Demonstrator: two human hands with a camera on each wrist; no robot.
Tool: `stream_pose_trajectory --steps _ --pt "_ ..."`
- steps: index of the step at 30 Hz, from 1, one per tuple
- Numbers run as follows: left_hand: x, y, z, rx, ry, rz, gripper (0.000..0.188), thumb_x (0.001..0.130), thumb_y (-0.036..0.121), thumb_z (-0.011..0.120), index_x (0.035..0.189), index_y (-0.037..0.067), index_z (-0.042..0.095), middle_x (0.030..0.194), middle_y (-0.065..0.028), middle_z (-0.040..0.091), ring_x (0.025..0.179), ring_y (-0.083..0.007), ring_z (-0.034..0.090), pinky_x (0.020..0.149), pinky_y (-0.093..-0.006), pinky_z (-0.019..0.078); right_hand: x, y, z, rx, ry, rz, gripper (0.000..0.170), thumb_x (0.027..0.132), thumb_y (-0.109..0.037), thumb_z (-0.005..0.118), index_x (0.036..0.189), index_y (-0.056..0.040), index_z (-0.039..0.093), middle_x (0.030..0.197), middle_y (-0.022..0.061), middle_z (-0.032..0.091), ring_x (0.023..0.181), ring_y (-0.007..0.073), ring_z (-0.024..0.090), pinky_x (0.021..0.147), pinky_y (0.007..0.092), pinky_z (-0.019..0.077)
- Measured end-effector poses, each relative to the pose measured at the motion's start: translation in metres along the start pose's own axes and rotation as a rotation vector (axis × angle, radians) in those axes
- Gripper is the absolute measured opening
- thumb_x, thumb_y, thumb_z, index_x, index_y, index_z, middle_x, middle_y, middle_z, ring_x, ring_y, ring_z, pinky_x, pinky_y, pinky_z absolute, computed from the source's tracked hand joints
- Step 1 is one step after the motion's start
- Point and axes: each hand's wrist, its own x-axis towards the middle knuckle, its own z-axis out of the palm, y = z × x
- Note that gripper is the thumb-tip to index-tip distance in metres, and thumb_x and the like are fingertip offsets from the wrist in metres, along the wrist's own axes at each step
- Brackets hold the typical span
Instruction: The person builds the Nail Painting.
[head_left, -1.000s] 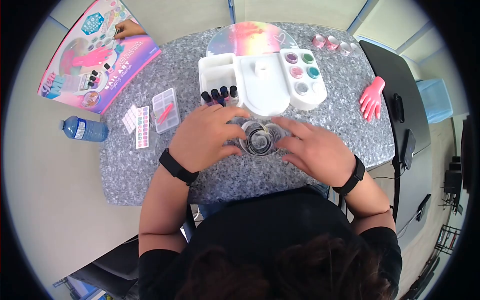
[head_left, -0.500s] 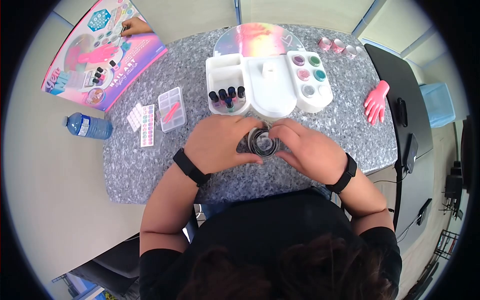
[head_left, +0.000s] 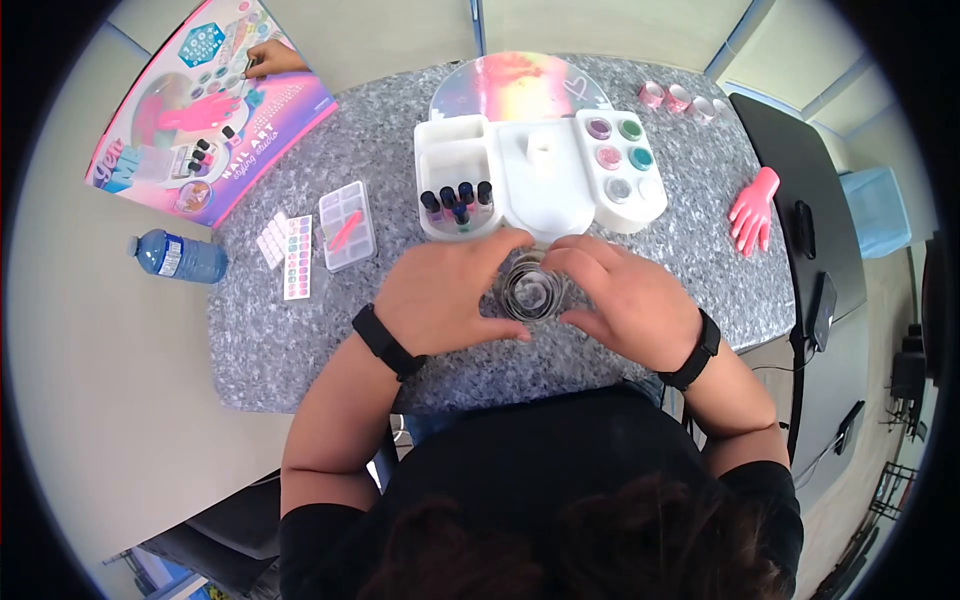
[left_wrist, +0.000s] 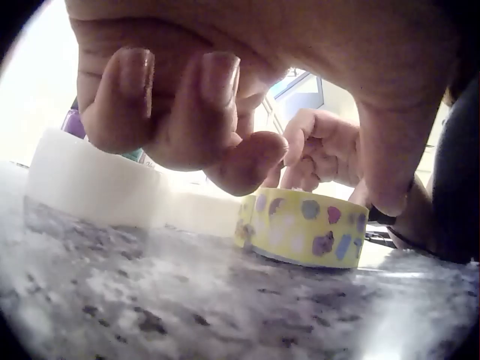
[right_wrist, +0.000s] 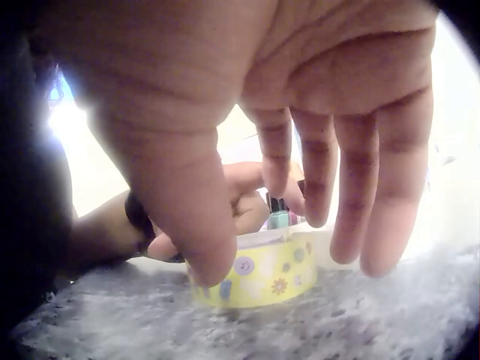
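Note:
A loosely coiled roll of yellow sticker strip [head_left: 533, 292] stands on its edge on the granite-look table. Small colourful pictures cover its outer side [left_wrist: 315, 232] in the left wrist view. My left hand [head_left: 440, 290] arches at the roll's left, thumb stretched along the near side and fingers bent over the far side. From the right, my right hand [head_left: 635, 295] reaches round with spread thumb and fingers. In the right wrist view its thumb [right_wrist: 202, 247] overlaps the roll's edge and the other fingers point down beyond it.
Behind the roll sits a white nail studio tray [head_left: 545, 200] with dark-capped polish bottles [head_left: 460, 200] and glitter pots [head_left: 610, 157]. Leftward are a compartment box [head_left: 347, 225], sticker sheet [head_left: 298, 258], water bottle [head_left: 180, 257] and product box [head_left: 215, 110]. A pink model hand [head_left: 755, 212] lies right.
Both hands first closed in around the roll, then the fingers spread slightly away from it. The coil looks a little wider than half a second ago.

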Motion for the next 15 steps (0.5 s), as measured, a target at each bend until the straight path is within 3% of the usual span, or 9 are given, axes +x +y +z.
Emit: stream_pose_trajectory --steps 3,5,9,11,15 --pt "-0.001 -0.005 0.006 -0.022 -0.017 -0.003 0.070 0.075 0.051 0.095 0.131 0.020 0.067 0.074 -0.0015 0.061 0.070 -0.0260 0.069 0.064 -0.0412 0.0505 0.001 -0.002 0.009 0.127 -0.029 0.108 0.060 0.084 -0.010 0.086 0.132 -0.0092 0.051 0.128 0.0165 0.063 0.107 0.0431 0.069 0.087 0.0515 0.0566" --pt "-0.001 -0.009 0.009 0.018 -0.104 -0.044 0.068 0.077 0.046 0.095 0.132 0.019 0.067 0.073 -0.0016 0.063 0.071 -0.0257 0.071 0.065 -0.0406 0.0514 0.002 0.001 0.018 0.363 -0.052 0.162 0.061 0.086 -0.008 0.085 0.135 -0.0078 0.049 0.123 0.0196 0.066 0.109 0.0445 0.069 0.089 0.0516 0.0557" --pt "0.000 -0.006 -0.001 0.004 -0.131 -0.106 0.060 0.080 0.042 0.094 0.129 0.019 0.069 0.074 -0.0014 0.065 0.070 -0.0259 0.071 0.064 -0.0413 0.0518 0.009 0.003 0.023 0.293 0.027 0.137 0.058 0.087 -0.005 0.083 0.134 -0.0057 0.049 0.119 0.0215 0.067 0.111 0.0451 0.069 0.093 0.0492 0.0556" --pt "-0.001 -0.004 -0.008 -0.092 -0.032 -0.143 0.054 0.084 0.039 0.093 0.126 0.016 0.071 0.074 -0.0009 0.066 0.064 -0.0198 0.068 0.059 -0.0367 0.0490 0.019 -0.003 0.012 0.340 0.153 0.091 0.054 0.088 -0.004 0.081 0.132 -0.0042 0.050 0.120 0.0210 0.068 0.112 0.0421 0.071 0.094 0.0454 0.0568" --pt "-0.001 -0.001 -0.018 -0.244 0.186 -0.145 0.049 0.088 0.037 0.090 0.126 0.014 0.069 0.072 -0.0019 0.066 0.063 -0.0177 0.070 0.059 -0.0344 0.0510 0.053 -0.008 -0.003 0.505 0.358 -0.032 0.048 0.090 -0.001 0.078 0.129 -0.0029 0.051 0.119 0.0198 0.068 0.112 0.0339 0.074 0.089 0.0404 0.0589"
